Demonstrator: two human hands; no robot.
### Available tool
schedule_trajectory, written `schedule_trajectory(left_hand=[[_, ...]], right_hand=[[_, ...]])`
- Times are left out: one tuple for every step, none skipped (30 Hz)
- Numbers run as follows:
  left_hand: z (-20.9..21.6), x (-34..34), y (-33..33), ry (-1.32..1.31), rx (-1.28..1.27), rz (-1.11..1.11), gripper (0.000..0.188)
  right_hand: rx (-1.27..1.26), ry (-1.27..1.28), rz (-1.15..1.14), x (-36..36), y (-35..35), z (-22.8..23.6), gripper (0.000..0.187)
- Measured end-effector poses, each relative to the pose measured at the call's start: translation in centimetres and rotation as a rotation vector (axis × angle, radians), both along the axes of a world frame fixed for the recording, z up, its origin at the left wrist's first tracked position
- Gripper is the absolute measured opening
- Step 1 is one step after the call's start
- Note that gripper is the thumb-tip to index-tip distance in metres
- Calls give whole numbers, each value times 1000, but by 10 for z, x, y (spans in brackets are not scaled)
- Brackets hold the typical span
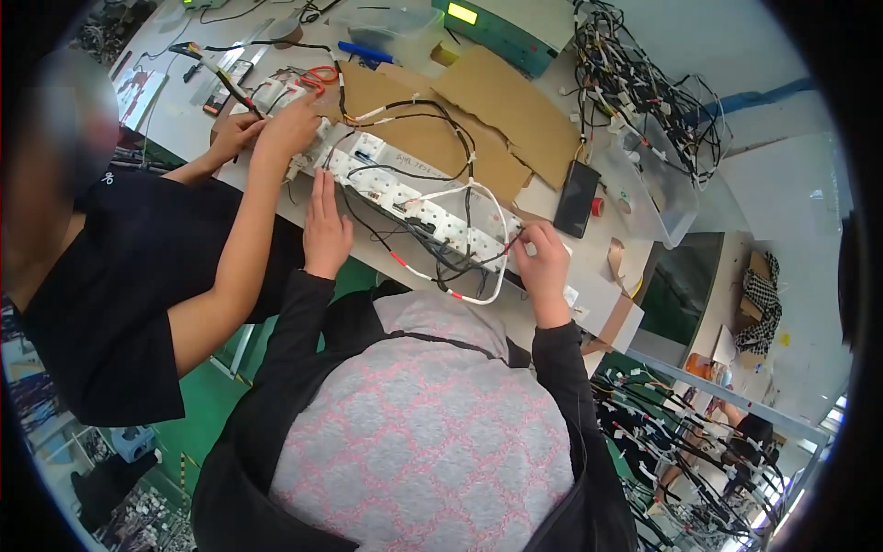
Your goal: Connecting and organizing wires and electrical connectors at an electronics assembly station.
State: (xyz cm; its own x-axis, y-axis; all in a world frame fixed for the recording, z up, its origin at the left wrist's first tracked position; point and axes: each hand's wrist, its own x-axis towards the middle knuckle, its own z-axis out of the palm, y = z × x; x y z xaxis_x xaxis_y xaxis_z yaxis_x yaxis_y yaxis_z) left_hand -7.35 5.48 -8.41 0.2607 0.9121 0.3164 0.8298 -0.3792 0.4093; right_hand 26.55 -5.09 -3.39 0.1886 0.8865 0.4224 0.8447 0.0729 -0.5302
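Note:
A long white board (483, 243) carrying a row of white connector blocks lies slantwise across the bench. Over it loops a wire harness (475, 302) of black cables with white sleeving and red bands. My left hand (326, 232) rests at the board's near edge toward its left end, fingers stretched out and holding nothing. At the right end, my right hand (544, 264) has thumb and fingertips pinched on a black cable of the harness. The fingers partly cover the gripped spot.
At my left a co-worker's hands (287, 129) work at the board's far left end. Beyond lie cardboard sheets (515, 101), red-handled scissors (322, 76) and a green instrument (501, 37). A black phone (577, 199), clear bin (676, 198) and piled wires (635, 83) are right.

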Motion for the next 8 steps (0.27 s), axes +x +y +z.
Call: schedule_trajectory(left_hand=[[-1,0,0,-1,-3,-5,81],[-2,1,-1,-26,-34,-2,81],[-3,1,-1,-51,-65,2,82],[-3,1,-1,-51,-68,-1,82],[-3,0,-2,-39,-72,0,82],[-3,0,-2,-28,-77,2,83],[-4,-1,-1,-32,-83,3,83],[-6,-2,-2,-34,-94,3,83]], right_hand=[[-3,-1,-5,0,0,1,16],[-7,-9,3,0,0,2,16],[-11,-18,12,0,0,2,15],[-14,-18,9,1,0,3,15],[-35,-25,24,2,0,4,15],[-56,-31,41,3,-1,5,15],[-87,-24,47,4,0,6,14],[-123,-14,51,6,-1,8,13]])
